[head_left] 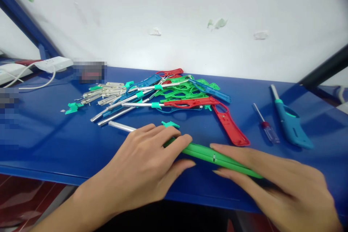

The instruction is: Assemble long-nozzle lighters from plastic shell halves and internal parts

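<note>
A green lighter point(217, 156) with a metal tube lies lengthwise between both hands near the table's front edge, its narrow seam side facing up. My left hand point(152, 156) wraps round its front part, and the silver tube sticks out to the left beyond the knuckles. My right hand point(280, 181) grips the handle end between thumb and fingers. Just behind my left hand lies a small teal clip point(170, 124). A red handle shell point(231, 127) rests behind the green lighter.
Behind the hands lies a pile of green shells point(179, 88), blue shells, metal tubes and clear parts point(108, 92). At right are a screwdriver point(268, 128) and a blue lighter point(293, 125). A white power strip point(54, 64) with cables lies at left on the blue table point(54, 145).
</note>
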Available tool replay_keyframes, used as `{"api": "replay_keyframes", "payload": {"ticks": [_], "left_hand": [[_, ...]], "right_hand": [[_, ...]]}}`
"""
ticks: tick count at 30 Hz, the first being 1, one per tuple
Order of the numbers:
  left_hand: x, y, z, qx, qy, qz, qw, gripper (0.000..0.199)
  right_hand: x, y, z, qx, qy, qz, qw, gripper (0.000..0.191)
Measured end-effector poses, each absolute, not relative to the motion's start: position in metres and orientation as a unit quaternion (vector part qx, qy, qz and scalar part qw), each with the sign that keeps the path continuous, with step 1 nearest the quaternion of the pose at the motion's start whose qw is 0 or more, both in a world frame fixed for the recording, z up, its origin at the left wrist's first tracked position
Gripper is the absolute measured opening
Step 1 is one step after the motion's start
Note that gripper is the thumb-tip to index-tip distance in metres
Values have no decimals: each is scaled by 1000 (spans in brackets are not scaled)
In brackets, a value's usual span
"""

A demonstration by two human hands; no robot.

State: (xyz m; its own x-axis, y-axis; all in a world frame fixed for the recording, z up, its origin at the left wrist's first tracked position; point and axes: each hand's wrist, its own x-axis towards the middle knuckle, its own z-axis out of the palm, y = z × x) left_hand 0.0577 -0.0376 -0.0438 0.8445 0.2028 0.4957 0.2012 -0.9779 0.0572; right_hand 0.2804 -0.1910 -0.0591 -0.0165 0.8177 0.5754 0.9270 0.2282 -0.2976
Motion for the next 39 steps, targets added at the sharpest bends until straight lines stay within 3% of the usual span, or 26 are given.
{"api": "replay_keyframes", "payload": {"ticks": [6,9,14,21,26,34,39], "left_hand": [[58,-30,-48,947,76,311,-2,16],[55,-26,-47,942,74,328,17,18],[54,-23,-46,938,71,337,34,20],[53,-23,-46,937,68,340,49,21],[51,-22,-46,937,74,339,46,23],[51,-23,-45,934,72,348,43,25],[52,-22,-45,933,65,351,52,23]], "right_hand": [[274,-199,-58,-684,-635,-58,353,37],[272,-205,-58,-705,-596,-84,376,32],[273,-199,-51,-652,-632,-43,417,23],[276,-202,-55,-605,-645,39,465,45],[274,-200,-54,-600,-640,46,477,42],[276,-203,-53,-570,-667,58,476,60],[280,-204,-55,-552,-678,77,480,57]]}}
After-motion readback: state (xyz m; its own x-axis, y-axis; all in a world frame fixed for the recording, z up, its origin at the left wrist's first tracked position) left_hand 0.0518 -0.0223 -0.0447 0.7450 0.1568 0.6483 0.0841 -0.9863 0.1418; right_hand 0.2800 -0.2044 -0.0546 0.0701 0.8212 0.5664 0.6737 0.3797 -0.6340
